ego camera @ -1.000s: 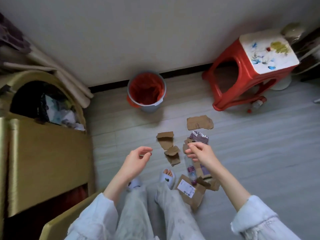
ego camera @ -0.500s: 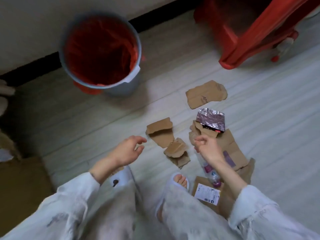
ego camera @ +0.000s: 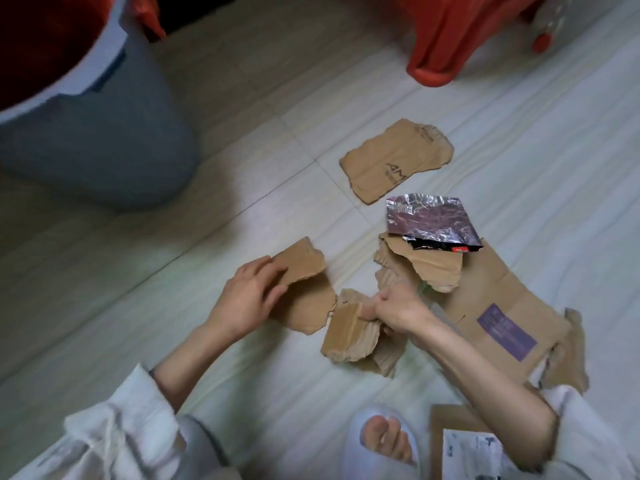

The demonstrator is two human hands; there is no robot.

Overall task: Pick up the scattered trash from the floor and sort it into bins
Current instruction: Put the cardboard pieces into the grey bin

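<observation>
Both hands are coming down onto the scraps, having hovered empty a moment ago. The left hand is now gripping two torn cardboard pieces at frame centre, while the right hand is closing its fingers on a folded cardboard scrap beside them.

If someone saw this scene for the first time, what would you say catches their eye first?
Probably the two hands in the middle of the floor: the left hand holds a torn cardboard piece, and the right hand grips a folded cardboard scrap. Next, the shiny foil wrapper lying on the larger cardboard at right, and the grey bin with its red liner at upper left.
</observation>
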